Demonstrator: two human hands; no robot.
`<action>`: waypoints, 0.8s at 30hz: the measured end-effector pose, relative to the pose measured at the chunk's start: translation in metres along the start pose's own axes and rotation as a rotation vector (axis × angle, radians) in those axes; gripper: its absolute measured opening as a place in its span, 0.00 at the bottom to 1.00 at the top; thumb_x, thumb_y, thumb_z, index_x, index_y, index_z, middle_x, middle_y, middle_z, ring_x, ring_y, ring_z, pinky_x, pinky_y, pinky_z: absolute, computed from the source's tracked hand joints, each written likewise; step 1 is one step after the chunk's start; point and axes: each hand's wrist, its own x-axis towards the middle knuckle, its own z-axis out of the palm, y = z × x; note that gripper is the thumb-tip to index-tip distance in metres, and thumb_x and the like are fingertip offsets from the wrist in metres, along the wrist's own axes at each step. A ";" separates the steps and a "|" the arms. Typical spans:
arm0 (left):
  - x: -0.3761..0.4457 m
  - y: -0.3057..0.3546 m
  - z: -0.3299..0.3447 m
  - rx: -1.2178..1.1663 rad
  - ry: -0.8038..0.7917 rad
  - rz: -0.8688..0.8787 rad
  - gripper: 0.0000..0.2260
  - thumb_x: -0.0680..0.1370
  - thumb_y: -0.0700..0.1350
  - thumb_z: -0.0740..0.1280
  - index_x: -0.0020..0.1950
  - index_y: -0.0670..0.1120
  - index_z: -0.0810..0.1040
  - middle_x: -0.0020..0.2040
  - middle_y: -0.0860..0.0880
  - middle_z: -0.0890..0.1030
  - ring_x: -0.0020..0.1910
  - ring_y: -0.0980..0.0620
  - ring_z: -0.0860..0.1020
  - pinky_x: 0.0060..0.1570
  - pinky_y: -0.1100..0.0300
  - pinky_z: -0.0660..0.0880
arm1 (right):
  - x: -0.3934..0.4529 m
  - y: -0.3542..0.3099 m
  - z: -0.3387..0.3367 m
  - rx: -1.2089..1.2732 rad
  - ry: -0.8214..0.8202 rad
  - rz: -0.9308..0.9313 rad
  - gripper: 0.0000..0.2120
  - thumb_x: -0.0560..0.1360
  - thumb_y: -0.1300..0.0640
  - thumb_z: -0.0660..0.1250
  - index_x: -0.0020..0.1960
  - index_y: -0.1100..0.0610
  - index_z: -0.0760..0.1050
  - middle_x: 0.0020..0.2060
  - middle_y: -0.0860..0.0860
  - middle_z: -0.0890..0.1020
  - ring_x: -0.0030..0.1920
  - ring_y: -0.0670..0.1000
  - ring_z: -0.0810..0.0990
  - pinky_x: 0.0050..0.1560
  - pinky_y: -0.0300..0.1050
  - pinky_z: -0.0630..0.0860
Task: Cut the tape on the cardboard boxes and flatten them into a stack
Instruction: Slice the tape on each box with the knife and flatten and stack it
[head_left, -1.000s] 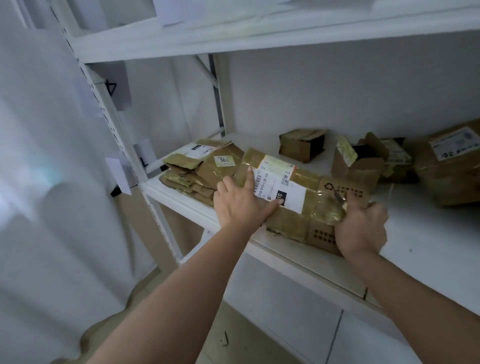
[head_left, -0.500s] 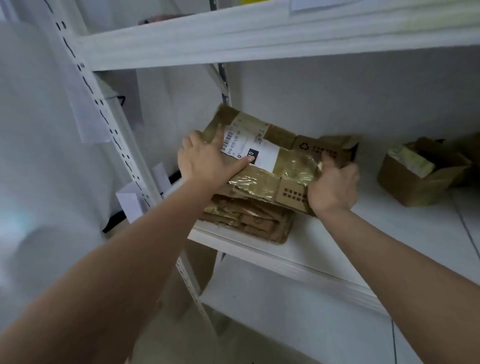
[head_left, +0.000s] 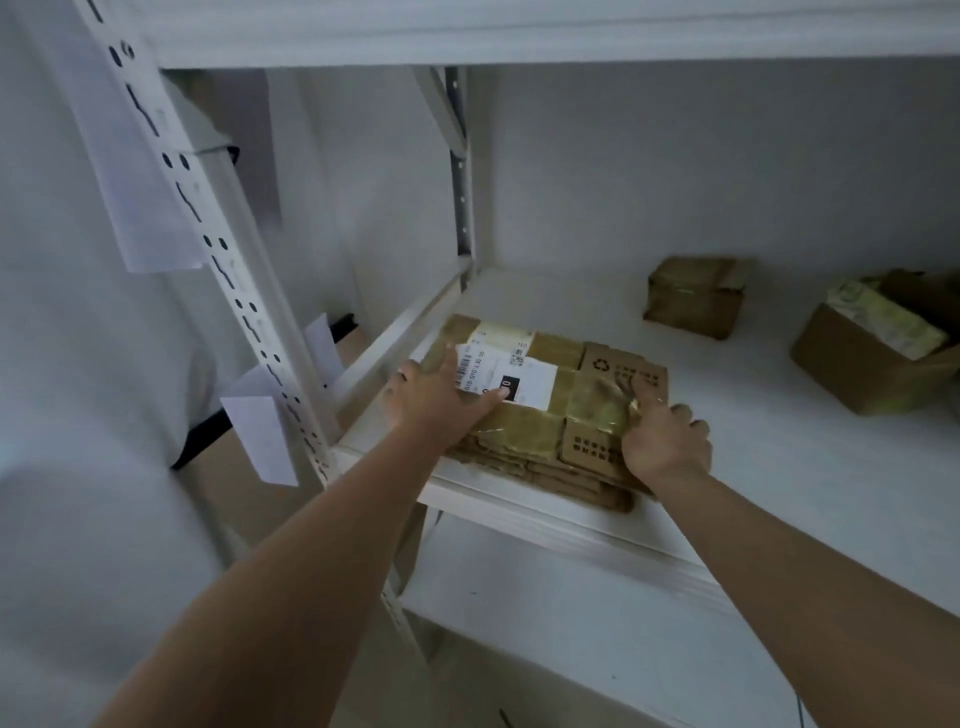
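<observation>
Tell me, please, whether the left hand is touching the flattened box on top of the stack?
Touching: the head view shows the left hand pressing flat on the flattened box, fingers over its white label.

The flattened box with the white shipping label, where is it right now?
In the head view, the flattened box lies atop the stack at the shelf's left front, under both hands.

flattened box (head_left: 540, 395) lies flat on top of the stack (head_left: 545, 467) – brown cardboard, shiny tape, white label, near the shelf's front-left corner
</observation>
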 end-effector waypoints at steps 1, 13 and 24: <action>0.001 -0.003 0.005 -0.014 -0.021 -0.005 0.44 0.70 0.76 0.55 0.79 0.55 0.49 0.75 0.36 0.59 0.73 0.35 0.59 0.69 0.42 0.59 | 0.001 -0.001 0.001 0.002 0.007 0.001 0.27 0.78 0.57 0.55 0.75 0.44 0.55 0.66 0.61 0.66 0.63 0.63 0.66 0.62 0.54 0.65; 0.025 0.039 -0.016 0.139 0.044 0.499 0.36 0.78 0.63 0.56 0.79 0.52 0.43 0.79 0.43 0.41 0.77 0.42 0.36 0.72 0.39 0.38 | 0.021 -0.045 -0.009 -0.233 0.173 -0.372 0.26 0.81 0.49 0.50 0.77 0.47 0.48 0.78 0.52 0.46 0.77 0.57 0.40 0.74 0.62 0.43; 0.045 0.023 0.043 0.233 -0.056 0.459 0.36 0.74 0.73 0.44 0.78 0.60 0.40 0.80 0.47 0.42 0.78 0.43 0.40 0.73 0.40 0.43 | 0.044 -0.025 0.037 -0.243 -0.027 -0.322 0.25 0.81 0.47 0.47 0.77 0.42 0.47 0.78 0.47 0.46 0.77 0.54 0.43 0.71 0.68 0.46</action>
